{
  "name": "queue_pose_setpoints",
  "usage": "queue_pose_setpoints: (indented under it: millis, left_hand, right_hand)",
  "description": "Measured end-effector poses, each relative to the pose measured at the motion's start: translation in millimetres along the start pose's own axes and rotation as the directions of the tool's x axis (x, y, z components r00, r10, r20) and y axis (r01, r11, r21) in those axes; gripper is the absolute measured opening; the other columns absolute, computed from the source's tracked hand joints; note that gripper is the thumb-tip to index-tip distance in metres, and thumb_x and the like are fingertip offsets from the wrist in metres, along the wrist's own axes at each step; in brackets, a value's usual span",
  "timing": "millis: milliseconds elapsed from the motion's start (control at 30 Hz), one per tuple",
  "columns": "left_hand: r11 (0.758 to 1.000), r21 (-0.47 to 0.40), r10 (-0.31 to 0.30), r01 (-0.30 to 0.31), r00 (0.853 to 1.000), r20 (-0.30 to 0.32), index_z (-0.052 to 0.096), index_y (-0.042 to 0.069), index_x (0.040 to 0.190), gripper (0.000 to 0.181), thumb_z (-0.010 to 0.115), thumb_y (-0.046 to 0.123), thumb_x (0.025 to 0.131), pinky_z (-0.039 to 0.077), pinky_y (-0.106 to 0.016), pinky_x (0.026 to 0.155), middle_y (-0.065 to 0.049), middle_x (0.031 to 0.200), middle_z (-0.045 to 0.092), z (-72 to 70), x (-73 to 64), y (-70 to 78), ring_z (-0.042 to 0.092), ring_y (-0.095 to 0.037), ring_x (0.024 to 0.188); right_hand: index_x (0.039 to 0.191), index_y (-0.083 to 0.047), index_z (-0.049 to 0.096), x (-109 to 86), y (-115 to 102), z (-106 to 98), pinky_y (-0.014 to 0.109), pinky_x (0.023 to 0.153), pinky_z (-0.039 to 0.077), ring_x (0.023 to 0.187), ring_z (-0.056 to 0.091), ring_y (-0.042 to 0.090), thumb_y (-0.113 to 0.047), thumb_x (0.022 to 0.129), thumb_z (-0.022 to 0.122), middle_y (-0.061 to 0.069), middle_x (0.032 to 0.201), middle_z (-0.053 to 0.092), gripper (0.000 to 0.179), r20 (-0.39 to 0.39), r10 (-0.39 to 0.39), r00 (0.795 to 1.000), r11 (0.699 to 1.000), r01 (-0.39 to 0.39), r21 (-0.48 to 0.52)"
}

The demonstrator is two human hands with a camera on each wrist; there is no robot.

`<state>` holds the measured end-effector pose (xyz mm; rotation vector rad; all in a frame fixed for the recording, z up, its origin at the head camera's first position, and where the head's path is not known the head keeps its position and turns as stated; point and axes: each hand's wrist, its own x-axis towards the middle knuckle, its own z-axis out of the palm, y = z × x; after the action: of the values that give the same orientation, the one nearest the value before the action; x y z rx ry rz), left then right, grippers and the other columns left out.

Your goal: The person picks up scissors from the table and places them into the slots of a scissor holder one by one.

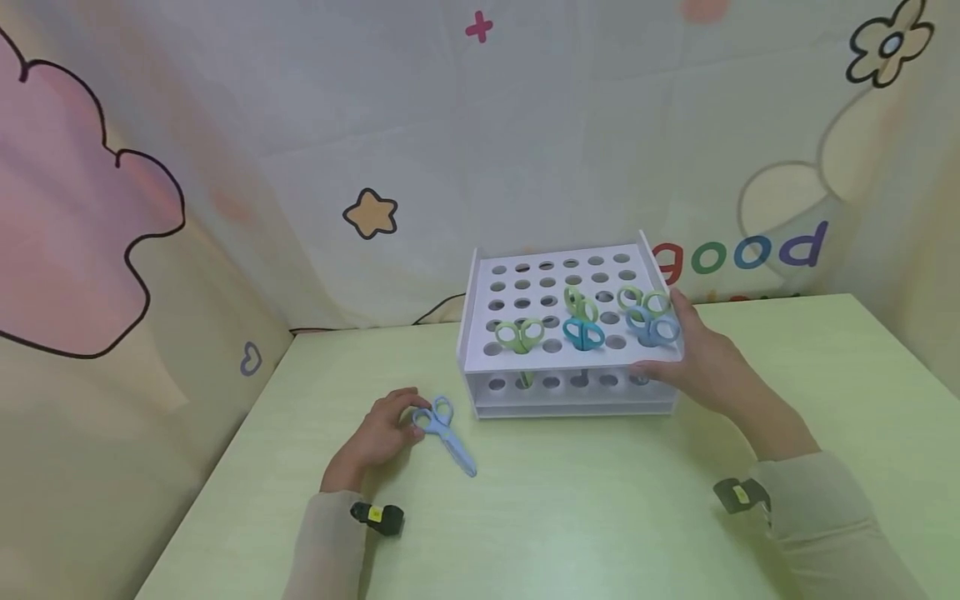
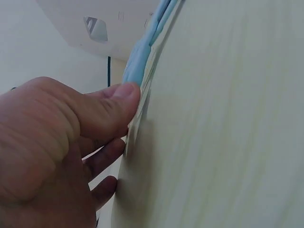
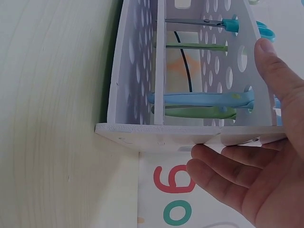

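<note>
Light blue scissors (image 1: 454, 446) lie on the table left of a white rack (image 1: 570, 411) with rows of round holes. My left hand (image 1: 384, 432) pinches their handle loops between thumb and fingers; the left wrist view shows the thumb on the blue handle (image 2: 137, 64). With the thumb at the front top edge and fingers along the side, my right hand (image 1: 708, 362) holds the rack's right end. Several scissors stand in its holes, handles up: teal scissors (image 1: 583, 336), green scissors (image 1: 521, 343) at the left, and other light blue scissors (image 1: 647, 323) by my right hand.
The rack stands at the back of the pale green table (image 1: 570, 508), near a printed cloth backdrop (image 1: 300, 192). A thin dark cable (image 1: 438, 307) runs behind the rack. Two more green pairs sit farther back in the holes.
</note>
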<state>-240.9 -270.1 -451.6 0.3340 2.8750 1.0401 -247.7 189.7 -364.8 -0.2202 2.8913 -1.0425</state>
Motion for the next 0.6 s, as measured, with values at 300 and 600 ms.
queue_pose_setpoints:
  millis: [300,600]
  left_hand:
    - [0.992,-0.127,0.03,-0.029,0.999,0.009,0.063,0.006,0.113,0.023,0.071,0.001,0.092,0.018,-0.059,0.115,-0.016,0.136,0.056,-5.2,-0.4,3.5,0.035,-0.039,0.14]
    - [0.957,-0.285,0.059,-0.055,0.998,0.003,0.055,0.006,0.118,0.025,0.066,0.001,0.096,0.042,-0.05,0.101,-0.013,0.118,0.063,-10.2,0.4,12.6,0.056,-0.033,0.121]
  right_hand:
    - [0.16,-0.012,-0.016,0.7,0.6,0.1,0.065,0.1,0.038,0.124,0.041,0.049,-0.057,0.082,0.079,0.034,0.154,0.027,0.131,-0.005,0.0,1.0,1.0,0.0,-0.001]
    - [0.16,-0.012,-0.016,0.3,1.3,0.4,0.064,0.099,0.04,0.121,0.043,0.048,-0.056,0.082,0.079,0.034,0.153,0.028,0.13,-0.008,-0.006,1.0,1.0,0.006,0.004]
